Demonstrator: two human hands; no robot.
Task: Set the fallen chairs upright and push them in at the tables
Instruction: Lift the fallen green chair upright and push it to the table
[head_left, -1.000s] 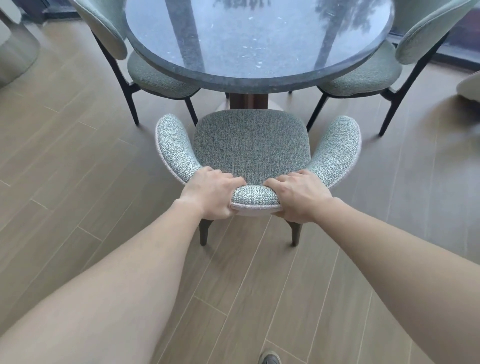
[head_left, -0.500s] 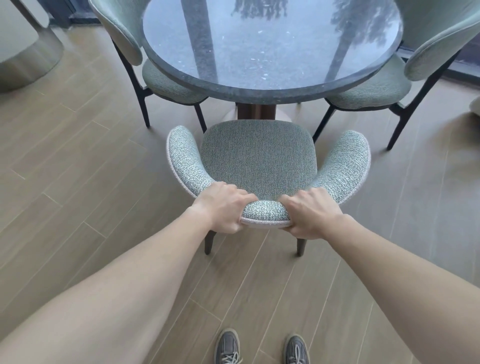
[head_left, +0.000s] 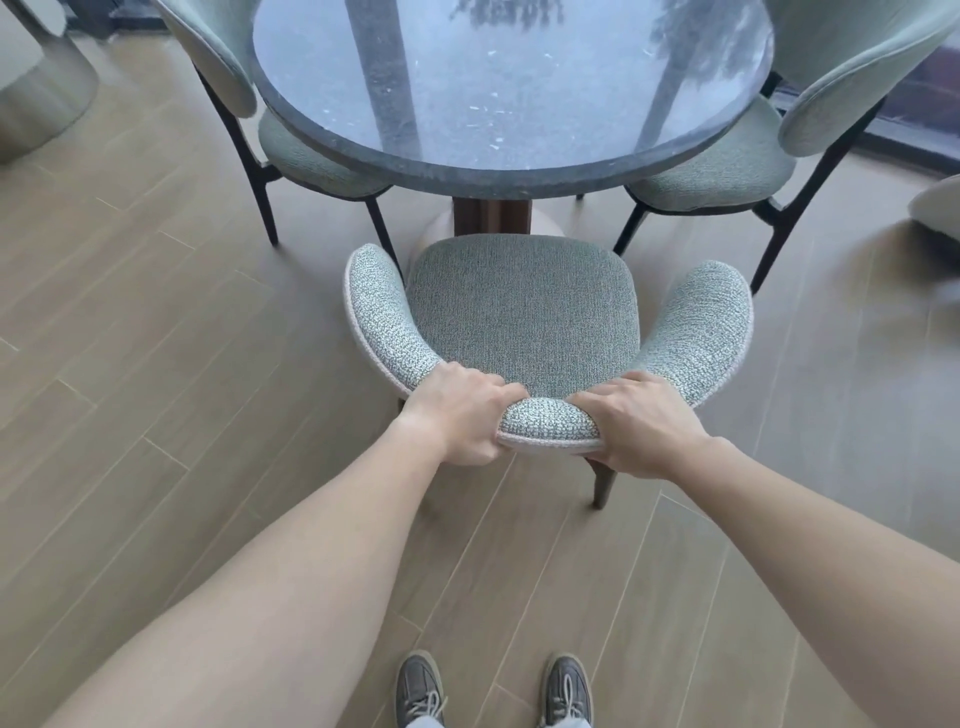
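A grey-green upholstered chair (head_left: 522, 306) stands upright on the wood floor in front of me, its seat facing a round dark stone table (head_left: 509, 88). The front of the seat is just short of the table's edge, near the table's pedestal (head_left: 491, 215). My left hand (head_left: 460, 410) is closed over the top of the curved backrest, left of its middle. My right hand (head_left: 639, 423) grips the same backrest on the right. Both arms are stretched out.
Two matching chairs stand tucked at the table, one at the left (head_left: 291, 150) and one at the right (head_left: 727, 171). A pale rounded base (head_left: 41, 98) is at the far left, another pale object (head_left: 937, 208) at the right edge. My grey shoes (head_left: 421, 691) are below.
The view has tilted down and my shoes have come into sight. The chair sits lower in the view, still upright, with both hands keeping the same grip on the backrest.
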